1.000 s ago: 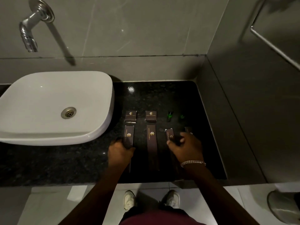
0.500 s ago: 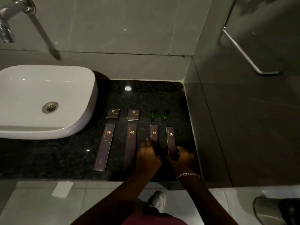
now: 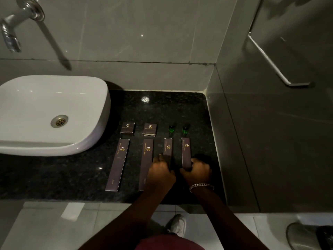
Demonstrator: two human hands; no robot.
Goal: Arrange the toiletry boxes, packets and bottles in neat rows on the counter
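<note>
Far left of the hands, two long boxes (image 3: 117, 164) lie straight w/ two small boxes (image 3: 127, 128) beyond. Left hand (image 3: 161, 173) curled on third packet (image 3: 168, 147); right hand (image 3: 198, 170) pinches fourth packet (image 3: 186, 152). Two green bottles (image 3: 171, 128) just beyond on counter (image 3: 72, 177). Nearly done, prob. only final nudges left.

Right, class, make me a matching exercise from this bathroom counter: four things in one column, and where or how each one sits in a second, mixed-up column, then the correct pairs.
Things:
1. sink
2. green bottles
3. tap
4. right hand

Places or states:
A. mounted on the wall, top left
B. at the near end of the rightmost long box
C. back row, right of the two small boxes
D. left of the toiletries

Pairs: 1-D, 2-C, 3-A, 4-B
</note>
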